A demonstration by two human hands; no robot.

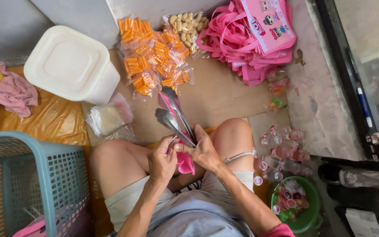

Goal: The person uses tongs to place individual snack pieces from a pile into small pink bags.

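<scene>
Cardboard floor underfoot, both hands pinching: left hand on a pink bag, right hand gripping tongs (slippery metal); they could slide free.

Daylit concrete floor, cardboard sheet

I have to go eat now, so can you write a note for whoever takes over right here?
Left hand: fingers pinching the top edge of a small pink bag held over the lap.
Right hand: gripping metal tongs whose tips point away from the body, also touching the pink bag.
Nearby: packets of orange snacks and a packet of pale snacks on the cardboard ahead; a stack of pink bags beyond them; a white lidded tub to the left; small jelly cups loose and in a green bowl to the right.
Done: I cannot tell whether anything is in the held bag.
Left: the snack packets remain unbagged.
</scene>
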